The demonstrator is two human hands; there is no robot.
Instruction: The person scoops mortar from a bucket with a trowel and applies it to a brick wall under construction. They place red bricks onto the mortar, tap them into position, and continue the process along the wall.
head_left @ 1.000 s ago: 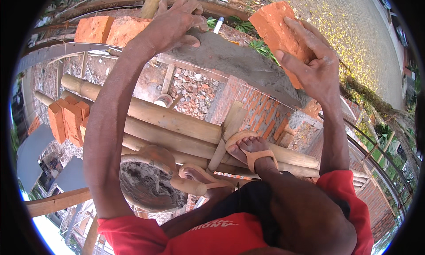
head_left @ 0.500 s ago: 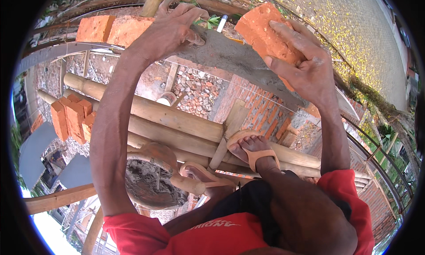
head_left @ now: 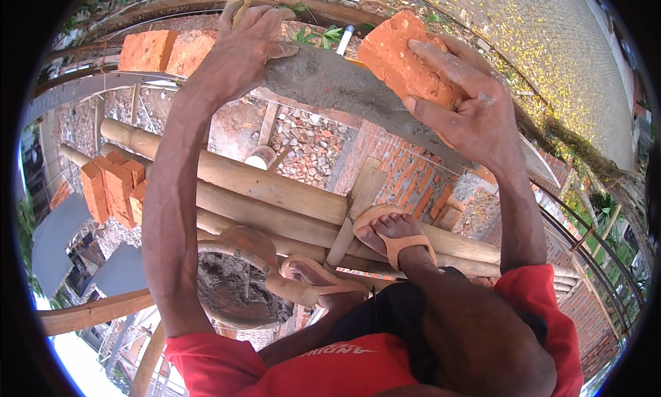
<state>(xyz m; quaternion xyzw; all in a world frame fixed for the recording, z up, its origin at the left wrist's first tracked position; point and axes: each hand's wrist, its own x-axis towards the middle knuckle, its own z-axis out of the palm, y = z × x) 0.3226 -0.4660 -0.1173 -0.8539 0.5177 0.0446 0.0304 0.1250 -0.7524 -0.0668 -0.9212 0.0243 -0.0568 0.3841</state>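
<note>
Brick in hand: the orange-red block [head_left: 399,56] is raised at the far right-hand side, over the grey mortar bed [head_left: 330,77]; from here I can't tell whether it touches.
Handling: I'd expect it heavy for its size, stiff, gritty rather than slippery, and apt to chip at the corners.
Where to hold: across its narrower width, fingers on one side, thumb opposite, corners left free.
Right hand [head_left: 468,90]: spread about as wide as the brick, clasping its near end.
Left hand [head_left: 244,49]: fingers loosely bent, thumb apart, beside the laid bricks [head_left: 148,50]; its palm is hidden, so I can't tell whether it grips anything.
Spare bricks: a small stack [head_left: 113,190] near the bamboo poles [head_left: 275,183].
</note>
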